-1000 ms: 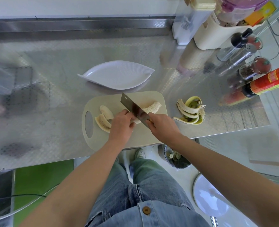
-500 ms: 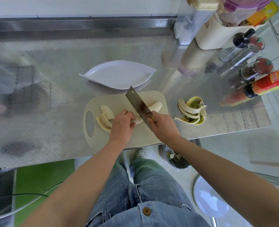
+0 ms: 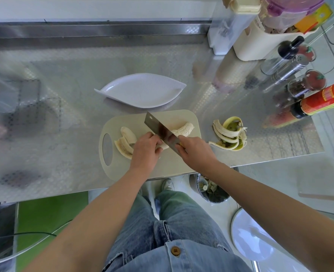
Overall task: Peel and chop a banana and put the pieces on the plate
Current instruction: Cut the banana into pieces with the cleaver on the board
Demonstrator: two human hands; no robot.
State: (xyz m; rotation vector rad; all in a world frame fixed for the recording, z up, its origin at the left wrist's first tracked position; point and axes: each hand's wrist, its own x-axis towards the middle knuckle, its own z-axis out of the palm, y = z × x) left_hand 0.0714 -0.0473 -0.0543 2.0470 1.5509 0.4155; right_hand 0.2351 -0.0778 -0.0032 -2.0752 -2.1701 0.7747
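A peeled banana lies across a pale cutting board on the steel counter. My left hand holds its left part down with curled fingers. My right hand grips the handle of a cleaver, whose blade stands across the banana just right of my left hand. Two long cut banana pieces lie on the board's left side. A white leaf-shaped plate sits behind the board with nothing on it.
The banana peel lies on the counter right of the board. Bottles, shakers and containers crowd the back right corner. A bin with scraps stands on the floor below the counter's edge.
The cleaver rose with its tip swinging away from me, then came back down across the banana. My left hand stayed on the banana.
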